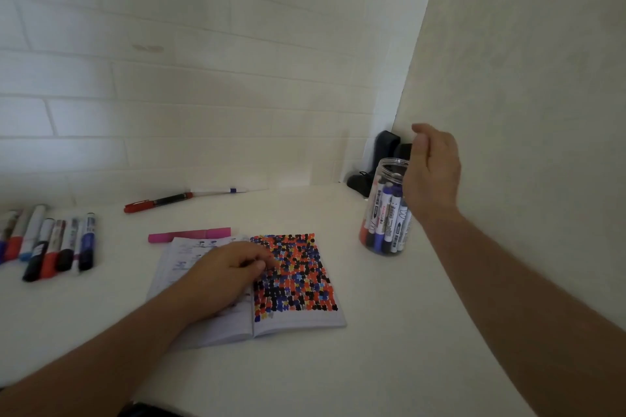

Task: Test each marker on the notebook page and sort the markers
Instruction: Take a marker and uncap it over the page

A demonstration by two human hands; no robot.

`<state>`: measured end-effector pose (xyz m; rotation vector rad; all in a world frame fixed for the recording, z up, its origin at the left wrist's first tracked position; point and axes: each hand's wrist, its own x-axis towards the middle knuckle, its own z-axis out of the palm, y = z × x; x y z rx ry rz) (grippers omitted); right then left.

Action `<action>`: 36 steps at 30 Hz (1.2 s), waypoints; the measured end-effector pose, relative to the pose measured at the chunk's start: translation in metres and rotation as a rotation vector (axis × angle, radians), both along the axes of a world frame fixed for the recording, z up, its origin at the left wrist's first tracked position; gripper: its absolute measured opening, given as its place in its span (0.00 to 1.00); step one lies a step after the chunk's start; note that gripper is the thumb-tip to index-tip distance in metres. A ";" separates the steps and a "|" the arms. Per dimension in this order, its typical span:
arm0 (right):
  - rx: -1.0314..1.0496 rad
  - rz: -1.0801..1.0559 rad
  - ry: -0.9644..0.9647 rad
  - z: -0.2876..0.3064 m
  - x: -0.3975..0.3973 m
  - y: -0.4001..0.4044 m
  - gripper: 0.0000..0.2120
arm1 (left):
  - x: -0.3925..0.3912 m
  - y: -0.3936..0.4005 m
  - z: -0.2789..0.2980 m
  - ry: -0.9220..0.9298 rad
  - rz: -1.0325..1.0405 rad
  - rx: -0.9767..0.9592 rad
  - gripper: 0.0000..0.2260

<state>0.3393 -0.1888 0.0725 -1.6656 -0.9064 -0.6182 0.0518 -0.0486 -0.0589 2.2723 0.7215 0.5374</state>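
A person's right hand hovers at the mouth of a clear plastic jar of whiteboard markers, at about three o'clock on the white desk. Its fingers are loosely curled around nothing that can be seen, the thumb raised above the rim; whether a fingertip touches the jar is hard to tell. The markers in the jar stand nearly upright, caps down, their long axes running up toward the hand, so they lie directly below and just left of the fingers. The right hand is plainly the nearer one for a pick.

The left hand rests on the open notebook at the centre, fingers bent and pressing the left page flat. The right page is almost filled with red, blue and black test dots. A row of sorted markers lies at nine o'clock, well apart from the jar. A pink highlighter lies just beyond the notebook, with a red pen farther back toward twelve o'clock.
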 end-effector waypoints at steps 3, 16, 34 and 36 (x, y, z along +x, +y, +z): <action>-0.076 0.255 0.082 -0.035 -0.046 0.008 0.13 | -0.002 0.003 0.000 -0.103 0.093 -0.150 0.17; -0.619 0.607 0.179 -0.138 -0.085 0.045 0.14 | -0.026 0.062 0.029 -0.131 0.429 0.136 0.13; -0.501 0.736 0.302 -0.119 -0.093 0.033 0.29 | 0.015 0.023 0.033 -0.170 0.132 0.532 0.13; -0.389 0.883 0.384 -0.114 -0.098 0.029 0.27 | 0.023 0.000 0.034 -0.137 -0.077 0.440 0.10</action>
